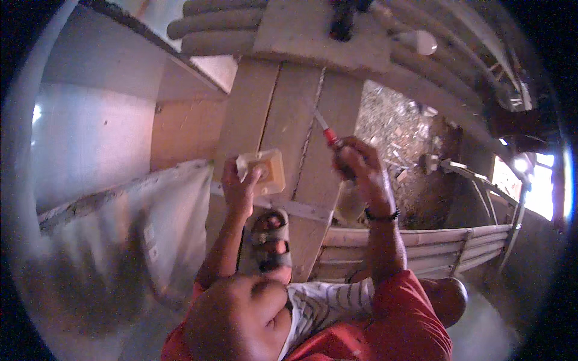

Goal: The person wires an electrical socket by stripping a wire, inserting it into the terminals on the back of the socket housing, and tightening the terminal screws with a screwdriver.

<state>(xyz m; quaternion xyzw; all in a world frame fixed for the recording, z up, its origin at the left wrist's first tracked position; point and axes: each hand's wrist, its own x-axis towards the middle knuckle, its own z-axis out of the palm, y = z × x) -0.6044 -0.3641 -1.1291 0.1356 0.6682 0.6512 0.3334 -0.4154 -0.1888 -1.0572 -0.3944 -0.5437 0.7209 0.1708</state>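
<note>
My left hand grips a small, square, cream-yellow box by its left side, with the thumb bent over its face. A rounded shape shows in the middle of that face, too blurred to name. To the right and a little farther off, my right hand is closed around a red-handled screwdriver. Its thin, pale shaft points away and to the left, apart from the box. The rest of its handle is hidden inside my fingers. A dark band circles my right wrist.
Long planks run away below my hands, and my sandalled foot stands on them. Rubble-strewn ground lies to the right, beside a railing of pale poles. A pale sheet hangs at left; stacked rolls lie at the far end.
</note>
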